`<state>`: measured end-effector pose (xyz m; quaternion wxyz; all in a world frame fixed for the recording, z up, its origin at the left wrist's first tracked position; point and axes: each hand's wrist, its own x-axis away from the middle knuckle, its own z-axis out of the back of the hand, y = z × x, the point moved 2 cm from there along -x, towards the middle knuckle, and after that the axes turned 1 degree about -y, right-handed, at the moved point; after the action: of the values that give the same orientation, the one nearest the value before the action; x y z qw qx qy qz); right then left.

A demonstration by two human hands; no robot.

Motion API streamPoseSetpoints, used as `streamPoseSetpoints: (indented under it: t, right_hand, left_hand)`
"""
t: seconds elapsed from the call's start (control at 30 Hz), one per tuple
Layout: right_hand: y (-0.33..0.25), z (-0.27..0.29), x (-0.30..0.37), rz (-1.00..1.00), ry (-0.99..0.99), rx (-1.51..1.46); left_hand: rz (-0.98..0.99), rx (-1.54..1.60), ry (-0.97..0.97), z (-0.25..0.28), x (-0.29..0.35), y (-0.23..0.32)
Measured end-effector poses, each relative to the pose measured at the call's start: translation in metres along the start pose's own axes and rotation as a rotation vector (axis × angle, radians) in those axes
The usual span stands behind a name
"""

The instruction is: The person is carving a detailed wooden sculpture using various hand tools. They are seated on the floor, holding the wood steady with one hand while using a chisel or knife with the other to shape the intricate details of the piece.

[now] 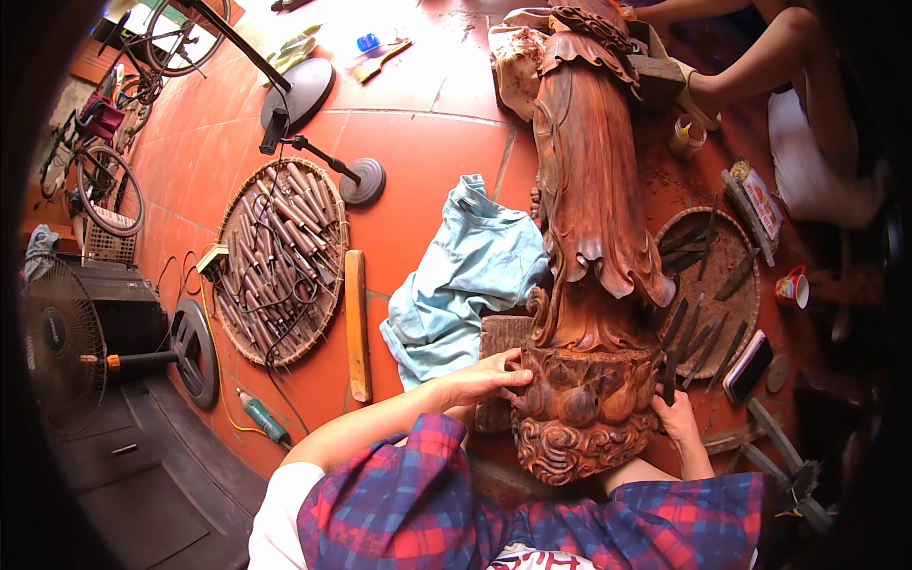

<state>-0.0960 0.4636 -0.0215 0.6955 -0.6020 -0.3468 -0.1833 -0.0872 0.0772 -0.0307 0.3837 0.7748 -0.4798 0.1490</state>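
A large reddish-brown carved wooden statue lies lengthwise before me, its lotus-petal base nearest my body. My left hand grips the left side of that base, thumb and fingers pressed on the wood. At the base's right side, my right hand is closed round a dark narrow tool that looks like a file and points away from me. Part of the right hand's grip is hidden. Under the statue's left side shows a wooden block. A light-blue cloth lies beside it.
Right of the statue sits a round basket with several files, near a phone and a cup. Another basket holds many carving tools. A wooden mallet-like bar, stands and a fan are leftward. Another person's leg is far right.
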Motion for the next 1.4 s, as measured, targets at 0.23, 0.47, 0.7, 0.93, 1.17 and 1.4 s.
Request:
streamPoseSetpoints:
  t: [0.23,0.47,0.7,0.93,1.17,1.4]
  right_hand:
    - [-0.003,-0.008,-0.004,0.094,-0.017,0.013]
    - [0.025,-0.035,-0.017,0.114,-0.035,-0.117]
    - [0.001,-0.05,-0.007,0.056,-0.111,0.003]
    - [-0.005,-0.045,0.003,-0.036,-0.029,0.066]
    - [-0.003,-0.05,0.006,0.067,0.049,0.033]
    - [0.0,-0.037,0.004,-0.096,0.067,0.079]
  left_hand:
    - [0.044,-0.085,0.039,0.008,-0.008,-0.012]
    - [0.081,-0.325,0.264,-0.026,0.044,0.042]
    - [0.148,-0.463,0.326,-0.016,0.051,0.043]
    - [0.014,-0.426,0.254,0.006,0.035,0.017]
    - [-0.019,-0.335,0.223,0.011,0.06,0.02]
    - [-0.086,-0.244,0.349,0.045,0.079,-0.028]
